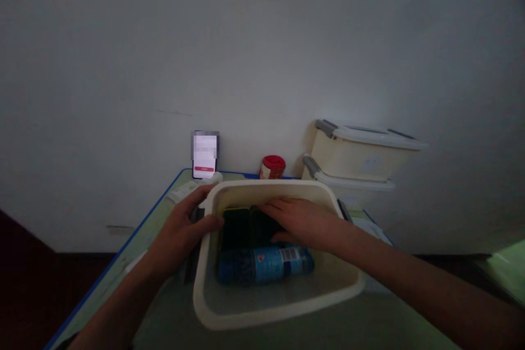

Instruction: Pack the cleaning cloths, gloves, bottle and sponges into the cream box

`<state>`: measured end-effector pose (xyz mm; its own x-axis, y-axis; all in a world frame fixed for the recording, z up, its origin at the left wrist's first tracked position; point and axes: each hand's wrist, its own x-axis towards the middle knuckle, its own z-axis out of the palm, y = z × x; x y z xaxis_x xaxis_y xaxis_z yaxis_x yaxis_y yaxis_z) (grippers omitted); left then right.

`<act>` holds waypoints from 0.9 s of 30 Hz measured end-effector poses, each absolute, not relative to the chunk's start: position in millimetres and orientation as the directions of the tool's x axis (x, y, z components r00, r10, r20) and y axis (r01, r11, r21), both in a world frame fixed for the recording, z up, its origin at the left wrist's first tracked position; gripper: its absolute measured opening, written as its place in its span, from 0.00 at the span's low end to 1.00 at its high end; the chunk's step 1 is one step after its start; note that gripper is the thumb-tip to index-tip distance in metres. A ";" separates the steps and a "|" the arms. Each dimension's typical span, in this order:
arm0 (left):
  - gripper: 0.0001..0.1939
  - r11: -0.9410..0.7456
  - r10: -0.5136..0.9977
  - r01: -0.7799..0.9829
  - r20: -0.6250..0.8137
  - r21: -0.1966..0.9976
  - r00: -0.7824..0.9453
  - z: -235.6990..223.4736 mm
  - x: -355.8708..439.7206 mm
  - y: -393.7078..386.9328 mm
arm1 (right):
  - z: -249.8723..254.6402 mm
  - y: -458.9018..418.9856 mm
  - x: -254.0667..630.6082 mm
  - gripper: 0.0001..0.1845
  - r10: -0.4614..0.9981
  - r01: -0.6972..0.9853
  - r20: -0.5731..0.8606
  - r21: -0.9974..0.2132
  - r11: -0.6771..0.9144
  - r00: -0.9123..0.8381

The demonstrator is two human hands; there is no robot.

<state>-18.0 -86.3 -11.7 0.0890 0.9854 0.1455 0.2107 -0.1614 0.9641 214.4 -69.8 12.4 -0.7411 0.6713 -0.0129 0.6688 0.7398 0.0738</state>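
Observation:
A cream plastic storage box (262, 320), lidless, is in front of me on the table. My left hand (186, 229) grips its left rim, thumb over the inner edge and fingers outside. Inside, two dark green scouring sponges (235, 228) sit side by side at the back, with a thin yellow edge showing on the left one. My right hand (301, 224) reaches in over the right wall, its fingers and thumb around the right-hand sponge (262, 227), whose right part is hidden. A blue-labelled plastic bottle (268, 264) lies on its side in front of the sponges.
At the back right, two lidded cream boxes (353, 156) are stacked by the wall. A red rolled item (273, 167) stands behind the open box. A lit phone (204, 154) leans on the wall at the left. The green table (141, 246) has a blue edge.

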 end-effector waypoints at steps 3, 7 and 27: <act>0.23 -0.146 0.988 0.213 0.133 0.966 0.074 -9.8 -16.7 -89.0 | 20.2 -76.0 222.1 0.25 0.685 0.687 0.054 0.020 0.726 -0.726; 0.22 -0.137 0.989 0.186 0.125 0.973 0.075 -8.6 -17.0 -90.1 | 26.6 -92.5 253.8 0.15 0.738 0.730 0.275 -0.150 0.667 -0.617; 0.22 -0.073 0.991 0.298 0.104 0.952 -0.090 -10.4 -14.8 -77.6 | -32.0 -106.8 293.5 0.24 0.973 0.348 0.072 -0.937 -0.008 0.217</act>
